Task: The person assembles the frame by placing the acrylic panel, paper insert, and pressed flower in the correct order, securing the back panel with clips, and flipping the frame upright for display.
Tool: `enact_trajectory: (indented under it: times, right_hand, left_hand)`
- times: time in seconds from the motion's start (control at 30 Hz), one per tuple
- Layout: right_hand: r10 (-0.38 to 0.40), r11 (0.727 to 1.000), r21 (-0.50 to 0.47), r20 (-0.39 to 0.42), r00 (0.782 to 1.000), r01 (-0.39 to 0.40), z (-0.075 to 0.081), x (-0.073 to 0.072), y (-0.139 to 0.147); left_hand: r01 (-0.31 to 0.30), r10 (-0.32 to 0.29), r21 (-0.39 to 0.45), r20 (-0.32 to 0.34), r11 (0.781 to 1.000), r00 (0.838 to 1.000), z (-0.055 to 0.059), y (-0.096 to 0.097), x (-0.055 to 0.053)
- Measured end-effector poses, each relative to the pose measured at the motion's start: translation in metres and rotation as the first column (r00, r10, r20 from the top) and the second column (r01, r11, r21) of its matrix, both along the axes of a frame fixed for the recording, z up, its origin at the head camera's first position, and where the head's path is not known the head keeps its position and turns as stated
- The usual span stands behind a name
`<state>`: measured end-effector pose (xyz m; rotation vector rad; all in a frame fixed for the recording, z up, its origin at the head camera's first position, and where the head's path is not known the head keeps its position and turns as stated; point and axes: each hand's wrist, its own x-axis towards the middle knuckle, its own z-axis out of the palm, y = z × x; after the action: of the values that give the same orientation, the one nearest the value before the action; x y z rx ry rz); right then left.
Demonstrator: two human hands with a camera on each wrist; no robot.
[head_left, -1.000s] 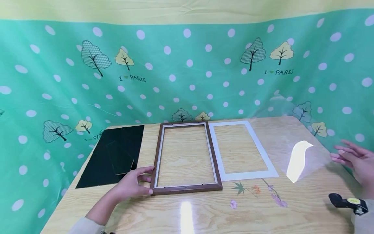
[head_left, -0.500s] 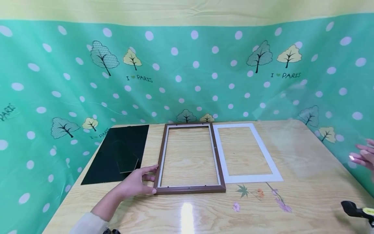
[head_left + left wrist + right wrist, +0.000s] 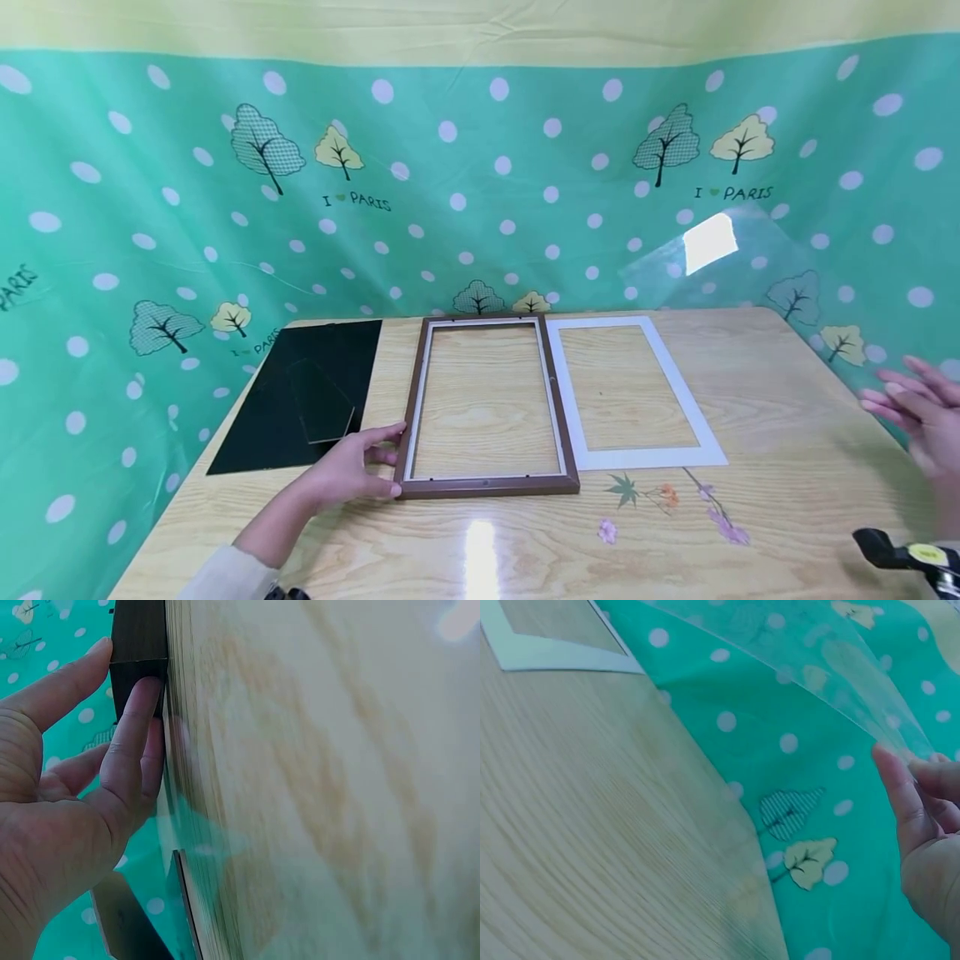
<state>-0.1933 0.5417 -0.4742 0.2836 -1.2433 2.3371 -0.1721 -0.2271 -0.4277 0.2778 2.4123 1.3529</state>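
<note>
In the head view a brown picture frame (image 3: 486, 487), lying back side up, sits mid-table. My left hand (image 3: 347, 472) holds its near left corner, the thumb at the front and fingertips along the side. The left wrist view shows those fingers (image 3: 139, 705) against the dark frame end (image 3: 140, 634). At the far right my right hand (image 3: 926, 417) pinches a clear plastic sheet (image 3: 711, 243) by one edge. The sheet is raised and catches a bright glare before the curtain. In the right wrist view, thumb and fingers meet at the edge of the sheet (image 3: 810, 671).
A white mat board (image 3: 652, 457) lies right of the frame. A black backing panel (image 3: 258, 417) with its stand lies to the left. Near the front are a green leaf (image 3: 623, 490), an orange flower (image 3: 667, 495) and pink flowers (image 3: 607, 531). A green dotted curtain (image 3: 420, 208) hangs behind.
The right hand has gone rightward partly out of view and come back. The glare on the clear sheet has shifted from over the table to against the curtain. The left hand stays at the frame.
</note>
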Motion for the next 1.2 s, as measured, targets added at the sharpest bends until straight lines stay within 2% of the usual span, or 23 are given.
enact_trajectory:
  times: [0.13,0.27,0.37,0.47,0.73,0.97,1.2]
  right_hand:
    - [0.058,0.998,-0.031,0.000,0.998,-0.058,0.033,0.014,-0.049]
    - [0.078,0.990,-0.124,0.102,0.992,-0.065,0.069,0.029,-0.096]
    - [0.051,0.989,-0.146,0.177,0.983,-0.025,0.082,0.033,-0.116]
    - [0.056,0.986,-0.163,0.192,0.980,-0.024,0.086,0.031,-0.128]
    - [0.096,0.984,-0.165,0.167,0.981,-0.068,0.088,0.028,-0.149]
    - [0.115,0.983,-0.160,0.184,0.976,-0.086,0.092,0.030,-0.168]
    - [0.191,0.967,-0.203,0.174,0.966,-0.155,0.096,0.031,-0.189]
  left_hand:
    - [-0.014,0.014,-0.005,0.009,1.000,1.000,0.001,0.000,0.001]
    - [-0.013,0.013,-0.010,-0.001,1.000,1.000,0.002,0.000,0.003]
    - [-0.013,0.013,-0.004,-0.004,1.000,1.000,0.002,-0.001,0.003]
    - [-0.014,0.014,0.004,0.000,1.000,1.000,0.002,-0.002,0.004]
    - [-0.013,0.013,0.010,0.008,1.000,1.000,0.001,-0.001,0.003]
    - [0.003,-0.003,-0.011,-0.014,1.000,1.000,0.000,-0.001,0.002]
    - [0.002,-0.002,-0.004,-0.014,1.000,1.000,0.000,-0.001,0.002]
